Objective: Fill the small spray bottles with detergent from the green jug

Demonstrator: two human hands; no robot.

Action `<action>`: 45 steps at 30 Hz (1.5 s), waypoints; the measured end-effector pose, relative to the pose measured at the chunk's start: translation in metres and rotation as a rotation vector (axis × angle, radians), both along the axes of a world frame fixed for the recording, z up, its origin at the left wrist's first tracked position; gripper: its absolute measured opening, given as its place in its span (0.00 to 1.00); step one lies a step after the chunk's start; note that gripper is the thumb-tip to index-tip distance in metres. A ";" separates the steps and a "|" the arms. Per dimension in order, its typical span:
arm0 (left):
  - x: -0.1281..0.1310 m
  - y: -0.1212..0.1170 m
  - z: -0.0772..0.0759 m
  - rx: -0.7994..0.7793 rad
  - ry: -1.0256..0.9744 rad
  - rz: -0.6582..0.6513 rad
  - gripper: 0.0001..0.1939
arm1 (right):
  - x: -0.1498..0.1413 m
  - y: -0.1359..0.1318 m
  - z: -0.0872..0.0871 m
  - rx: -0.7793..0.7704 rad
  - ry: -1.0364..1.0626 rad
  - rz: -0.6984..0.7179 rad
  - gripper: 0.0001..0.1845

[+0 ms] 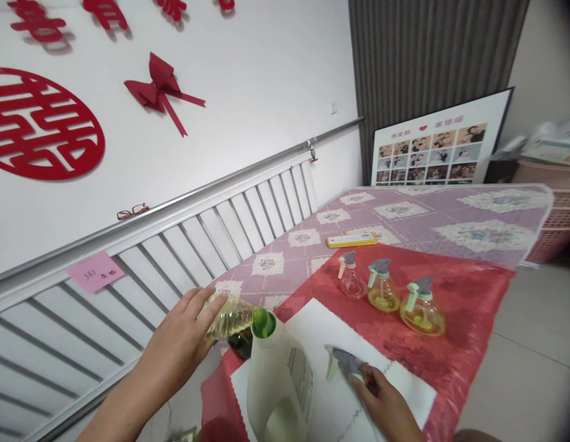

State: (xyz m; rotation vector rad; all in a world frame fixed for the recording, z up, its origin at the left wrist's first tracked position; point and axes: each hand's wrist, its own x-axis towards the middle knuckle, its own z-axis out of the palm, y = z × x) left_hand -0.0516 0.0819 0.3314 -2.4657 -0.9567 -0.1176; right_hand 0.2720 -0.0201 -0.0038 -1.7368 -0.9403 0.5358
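My left hand (188, 322) is wrapped round a clear ridged bottle (234, 316) with yellowish liquid, tipped on its side. Its neck end meets the green-lined mouth of a large pale jug (278, 383) with a handle, standing upright; whether liquid flows is not clear. Low on the right, my right hand (381, 396) grips a grey and pale green spray head (347, 361) over a white sheet (322, 325). Beyond it stand three clear spray bottles: one seemingly without liquid (352, 282), a middle one (383, 294) and a right one (423, 316) with yellow liquid.
A dark rounded object (240, 344) is partly hidden behind the jug. Red cloth (469, 294) covers part of the patterned tablecloth (308, 236), where a yellow box (352, 240) lies. A white radiator (174, 264) runs along the left, with glasses (132, 212) on its ledge.
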 end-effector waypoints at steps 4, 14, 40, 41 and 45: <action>0.001 0.000 0.000 -0.001 0.007 -0.004 0.35 | 0.000 0.000 -0.002 -0.002 -0.005 0.004 0.17; 0.006 -0.002 0.002 0.009 0.015 -0.024 0.34 | 0.001 0.000 0.002 -0.017 -0.009 -0.001 0.18; 0.001 -0.001 0.007 0.067 0.025 -0.031 0.34 | -0.002 -0.002 0.010 -0.034 0.012 -0.013 0.18; 0.001 -0.001 0.007 0.070 0.026 -0.030 0.34 | -0.002 -0.001 0.010 -0.033 0.013 -0.015 0.19; 0.000 -0.001 0.008 0.066 0.031 -0.030 0.33 | -0.002 -0.002 0.011 -0.026 0.010 -0.015 0.18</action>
